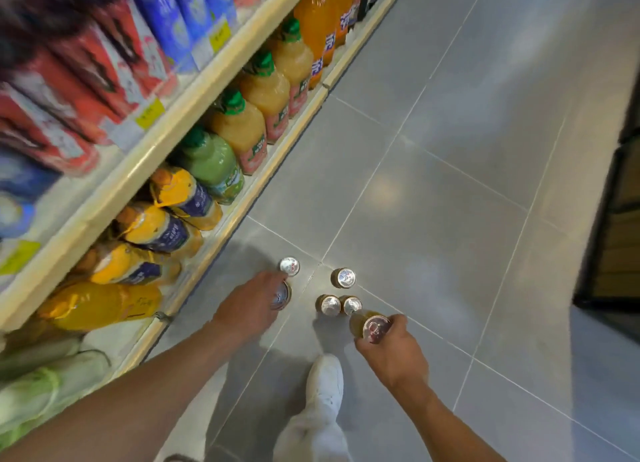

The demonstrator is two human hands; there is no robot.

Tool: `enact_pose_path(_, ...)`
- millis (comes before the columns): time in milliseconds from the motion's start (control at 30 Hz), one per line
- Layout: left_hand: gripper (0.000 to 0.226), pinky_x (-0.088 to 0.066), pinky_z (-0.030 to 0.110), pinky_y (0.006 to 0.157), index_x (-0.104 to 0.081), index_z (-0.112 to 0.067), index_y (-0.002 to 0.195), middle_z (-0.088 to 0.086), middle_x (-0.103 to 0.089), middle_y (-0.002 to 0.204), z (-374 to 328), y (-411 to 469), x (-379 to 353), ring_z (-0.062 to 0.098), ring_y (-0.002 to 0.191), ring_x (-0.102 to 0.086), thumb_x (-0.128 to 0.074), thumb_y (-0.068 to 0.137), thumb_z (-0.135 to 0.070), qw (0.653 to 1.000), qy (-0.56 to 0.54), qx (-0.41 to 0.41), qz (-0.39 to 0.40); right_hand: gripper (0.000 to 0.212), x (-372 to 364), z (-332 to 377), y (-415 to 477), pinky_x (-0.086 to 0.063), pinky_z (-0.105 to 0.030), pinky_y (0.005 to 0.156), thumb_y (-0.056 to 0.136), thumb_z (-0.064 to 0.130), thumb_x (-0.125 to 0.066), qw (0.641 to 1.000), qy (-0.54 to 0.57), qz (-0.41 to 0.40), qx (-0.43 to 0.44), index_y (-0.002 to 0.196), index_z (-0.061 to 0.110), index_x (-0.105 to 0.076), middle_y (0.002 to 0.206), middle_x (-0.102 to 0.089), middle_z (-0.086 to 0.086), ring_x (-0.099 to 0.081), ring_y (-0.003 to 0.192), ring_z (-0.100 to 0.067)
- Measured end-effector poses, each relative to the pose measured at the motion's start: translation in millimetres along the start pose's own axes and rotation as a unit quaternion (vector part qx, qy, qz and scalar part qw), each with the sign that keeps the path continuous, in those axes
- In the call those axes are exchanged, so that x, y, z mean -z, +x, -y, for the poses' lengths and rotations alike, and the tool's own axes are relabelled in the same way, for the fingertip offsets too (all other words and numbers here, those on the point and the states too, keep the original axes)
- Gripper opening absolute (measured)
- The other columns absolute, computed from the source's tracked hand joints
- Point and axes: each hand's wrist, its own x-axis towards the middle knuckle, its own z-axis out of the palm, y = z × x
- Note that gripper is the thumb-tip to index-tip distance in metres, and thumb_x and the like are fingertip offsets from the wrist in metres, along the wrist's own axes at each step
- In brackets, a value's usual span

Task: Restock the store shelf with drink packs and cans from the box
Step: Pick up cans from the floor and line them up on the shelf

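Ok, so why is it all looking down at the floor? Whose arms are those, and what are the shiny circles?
There is no machine here. A person wears a camera on their head, so this one picture looks down at their own bare arms. The shiny circles are the silver tops of small gold metal cans. Four loose cans stand on the grey tiled floor. The left hand grips a fifth can. The right hand holds a sixth can, tilted. On the left is a cream store shelf with big juice bottles. The white shoe is the person's foot.
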Motion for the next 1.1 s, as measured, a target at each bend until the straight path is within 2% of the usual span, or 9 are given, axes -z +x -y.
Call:
enact_pose_path(100,0.071,-0.051,0.040,0.090,-0.028,-0.043,0.139,-0.008,-0.050,0.138,-18.7,-75.7,78.4,0.027,0.114,-0.061,-0.066,0.080,-0.032,0.999,0.011,0.006,-0.043,0.056,56.7,48.2,-76.9,-0.053,-0.035,0.069,0.075,0.066,-0.064,0.998,0.026,-0.024,0.047,0.108,0.028,-0.037,0.086,-0.063,0.010,-0.063,0.076,-0.019)
enact_pose_path(267,0.052,-0.053,0.032,0.062,-0.042,-0.036,0.108,-0.008,-0.063,0.084,-56.2,-226.2,201.6,0.021,0.079,-0.067,-0.065,0.063,-0.047,0.983,0.025,0.027,-0.179,0.053,139.8,106.1,-218.9,-0.054,-0.034,0.068,0.067,0.061,-0.067,0.986,0.049,-0.043,0.155,0.109,0.044,-0.038,0.082,-0.063,0.018,-0.063,0.075,-0.015)
enact_pose_path(467,0.061,-0.054,0.036,0.070,-0.044,-0.046,0.109,-0.015,-0.062,0.094,-77.3,-425.9,340.2,0.009,0.084,-0.062,-0.063,0.055,-0.066,0.966,-0.068,0.014,-0.251,0.055,237.5,188.5,-386.7,-0.057,-0.034,0.070,0.062,0.056,-0.077,0.936,0.124,-0.081,0.319,0.105,0.059,-0.043,0.077,-0.070,0.027,-0.067,0.070,0.000)
enact_pose_path(600,0.055,-0.055,0.032,0.075,-0.050,-0.050,0.109,-0.021,-0.065,0.096,-65.0,-549.4,398.4,0.000,0.086,-0.063,-0.072,0.060,-0.057,0.928,-0.169,-0.009,-0.333,0.061,271.4,234.8,-480.7,-0.057,-0.040,0.076,0.062,0.049,-0.083,0.887,0.140,-0.120,0.422,0.108,0.058,-0.045,0.080,-0.066,0.034,-0.070,0.080,-0.012)
enact_pose_path(667,0.053,-0.055,0.030,0.079,-0.052,-0.047,0.110,-0.021,-0.067,0.097,-55.0,-607.7,416.3,-0.001,0.087,-0.064,-0.074,0.063,-0.049,0.896,-0.245,-0.038,-0.370,0.064,278.6,256.4,-522.3,-0.057,-0.038,0.078,0.062,0.045,-0.085,0.858,0.151,-0.116,0.477,0.115,0.049,-0.047,0.084,-0.065,0.036,-0.071,0.082,-0.016)
enact_pose_path(800,0.057,-0.055,0.025,0.081,-0.056,-0.032,0.113,-0.015,-0.070,0.101,-28.2,-708.9,429.5,0.002,0.090,-0.067,-0.078,0.062,-0.042,0.805,-0.360,-0.080,-0.465,0.065,276.2,300.4,-596.0,-0.045,-0.001,0.065,0.057,0.033,-0.093,0.805,0.187,-0.097,0.554,0.100,0.054,-0.049,0.086,-0.065,0.036,-0.067,0.073,0.007)
enact_pose_path(867,0.058,-0.056,0.024,0.076,-0.057,-0.025,0.110,-0.008,-0.071,0.101,-8.0,-748.4,431.3,0.003,0.088,-0.067,-0.081,0.059,-0.036,0.741,-0.430,-0.089,-0.508,0.065,268.5,320.6,-628.8,-0.045,-0.003,0.067,0.049,0.052,-0.090,0.787,0.196,-0.076,0.581,0.098,0.059,-0.049,0.084,-0.071,0.021,-0.066,0.073,0.005)
enact_pose_path(933,0.046,-0.055,0.024,0.066,-0.060,-0.021,0.107,-0.005,-0.072,0.096,10.2,-782.3,432.9,0.005,0.084,-0.067,-0.079,0.066,-0.026,0.684,-0.490,-0.084,-0.533,0.064,257.2,336.1,-653.9,-0.050,-0.012,0.071,0.048,0.048,-0.089,0.761,0.199,-0.066,0.614,0.095,0.062,-0.049,0.076,-0.072,0.012,-0.068,0.074,-0.001)
enact_pose_path(1100,0.018,-0.056,0.054,0.081,-0.061,-0.016,0.110,0.008,-0.069,0.107,55.5,-837.3,441.5,0.030,0.099,-0.066,-0.056,0.094,-0.022,0.535,-0.664,-0.108,-0.512,0.054,227.5,366.9,-715.3,-0.055,-0.026,0.064,0.067,0.029,-0.087,0.705,0.158,-0.004,0.691,0.097,0.057,-0.051,0.085,-0.070,0.025,-0.066,0.067,-0.007)
